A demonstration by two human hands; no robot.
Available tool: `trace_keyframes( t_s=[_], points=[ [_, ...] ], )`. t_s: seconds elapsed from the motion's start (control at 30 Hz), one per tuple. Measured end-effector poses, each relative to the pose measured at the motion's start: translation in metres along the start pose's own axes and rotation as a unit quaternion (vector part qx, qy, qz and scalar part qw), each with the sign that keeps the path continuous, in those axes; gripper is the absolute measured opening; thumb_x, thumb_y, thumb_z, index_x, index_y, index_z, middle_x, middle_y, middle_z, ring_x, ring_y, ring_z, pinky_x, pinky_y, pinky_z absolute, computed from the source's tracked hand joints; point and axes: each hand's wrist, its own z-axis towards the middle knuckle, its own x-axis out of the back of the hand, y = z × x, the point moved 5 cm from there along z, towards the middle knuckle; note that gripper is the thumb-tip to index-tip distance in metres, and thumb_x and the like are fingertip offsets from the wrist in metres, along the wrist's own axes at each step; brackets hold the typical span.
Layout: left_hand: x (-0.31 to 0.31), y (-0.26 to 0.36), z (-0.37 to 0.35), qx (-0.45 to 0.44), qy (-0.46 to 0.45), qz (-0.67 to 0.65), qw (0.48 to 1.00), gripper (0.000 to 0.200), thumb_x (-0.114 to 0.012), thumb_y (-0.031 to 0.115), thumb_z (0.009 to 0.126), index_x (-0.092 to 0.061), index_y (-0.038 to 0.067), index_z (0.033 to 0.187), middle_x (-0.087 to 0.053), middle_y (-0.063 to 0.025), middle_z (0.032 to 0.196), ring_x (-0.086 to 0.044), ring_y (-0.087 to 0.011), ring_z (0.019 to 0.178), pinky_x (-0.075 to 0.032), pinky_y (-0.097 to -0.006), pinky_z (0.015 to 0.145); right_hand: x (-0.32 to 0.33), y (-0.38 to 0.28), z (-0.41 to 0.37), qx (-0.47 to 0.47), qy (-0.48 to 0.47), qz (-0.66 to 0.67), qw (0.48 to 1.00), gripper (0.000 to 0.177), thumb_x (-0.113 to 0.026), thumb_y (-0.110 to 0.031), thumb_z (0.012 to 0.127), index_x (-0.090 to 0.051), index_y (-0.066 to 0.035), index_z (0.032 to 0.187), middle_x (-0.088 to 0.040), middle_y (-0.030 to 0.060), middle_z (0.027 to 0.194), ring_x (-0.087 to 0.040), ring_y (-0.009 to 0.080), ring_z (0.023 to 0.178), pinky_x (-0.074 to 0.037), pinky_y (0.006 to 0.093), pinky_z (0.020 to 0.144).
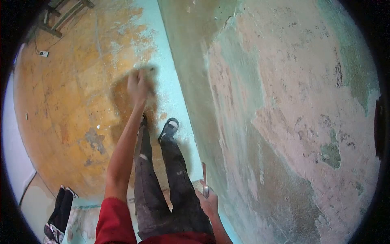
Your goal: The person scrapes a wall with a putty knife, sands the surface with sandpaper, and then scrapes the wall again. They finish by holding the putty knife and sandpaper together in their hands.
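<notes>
My left hand is stretched out in front of me over the orange floor, blurred by motion. Its fingers look curled, but the blur hides whether anything is in them. Down by my right hip, close to the wall, my right hand is closed around a thin, flat-bladed tool, seen edge-on, that looks like a scraper. The blade points away from me, alongside the patchy wall. Green paint and bare pinkish plaster show on that wall, with worn, scraped-looking areas.
White dust or flakes lie on the floor strip along the wall's foot. A wooden frame stands at the far left, near a small white socket box with a cord. Another person's dark-trousered legs appear at lower left.
</notes>
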Motion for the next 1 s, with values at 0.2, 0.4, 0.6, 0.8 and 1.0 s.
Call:
trace_keyframes(
  t_s=[0.2,0.4,0.6,0.8,1.0],
  points=[
    [0.132,-0.146,-0.128,0.277,-0.151,-0.068,0.946,0.025,-0.057,0.023,0.101,-0.061,-0.002,0.098,-0.060,-0.0061,0.079,-0.058,-0.0108,0.062,-0.049,-0.0274,0.053,-0.009,-0.009,0.000,-0.025,0.001,0.015,1.000,0.055,-0.068,-0.018,0.088,-0.055,-0.001,0.139,-0.065,0.0113,0.092,-0.061,0.0190,0.082,-0.049,0.0319,0.080],
    [0.106,-0.085,-0.171,0.348,-0.246,-0.101,0.899,0.030,-0.054,0.025,0.103,-0.060,-0.001,0.116,-0.058,-0.0037,0.077,-0.059,-0.0126,0.058,-0.052,-0.0273,0.057,0.012,-0.069,-0.006,0.061,0.016,0.169,0.984,0.066,-0.066,-0.022,0.094,-0.039,0.001,0.149,-0.058,0.0030,0.085,-0.053,0.0084,0.065,-0.043,0.0228,0.059],
    [0.023,0.097,-0.189,0.362,-0.410,-0.302,0.781,0.019,-0.049,0.025,0.105,-0.058,0.008,0.107,-0.056,-0.0007,0.084,-0.045,-0.0052,0.053,-0.039,-0.0214,0.045,0.055,-0.176,-0.030,0.155,0.084,0.319,0.931,0.075,-0.059,-0.029,0.100,-0.020,0.001,0.156,-0.055,0.0027,0.086,-0.048,0.0055,0.058,-0.034,0.0203,0.044],
    [0.039,0.274,-0.182,-0.039,-0.437,-0.254,0.862,0.064,-0.073,0.017,0.086,-0.049,-0.001,0.142,-0.057,-0.0206,0.138,-0.065,-0.0229,0.111,-0.054,-0.0313,0.085,0.059,-0.198,-0.033,0.220,0.153,0.388,0.882,0.072,-0.057,-0.026,0.101,-0.020,0.002,0.156,-0.057,0.0034,0.096,-0.048,0.0054,0.060,-0.036,0.0198,0.047],
    [0.030,0.289,-0.195,-0.102,-0.481,-0.282,0.824,0.067,-0.068,0.015,0.091,-0.037,-0.004,0.148,-0.051,-0.0263,0.140,-0.069,-0.0270,0.097,-0.058,-0.0320,0.078,0.055,-0.220,-0.034,0.210,0.229,0.381,0.871,0.060,-0.056,-0.020,0.100,-0.033,0.004,0.150,-0.060,0.0019,0.097,-0.047,0.0019,0.059,-0.035,0.0175,0.049]
  ],
)
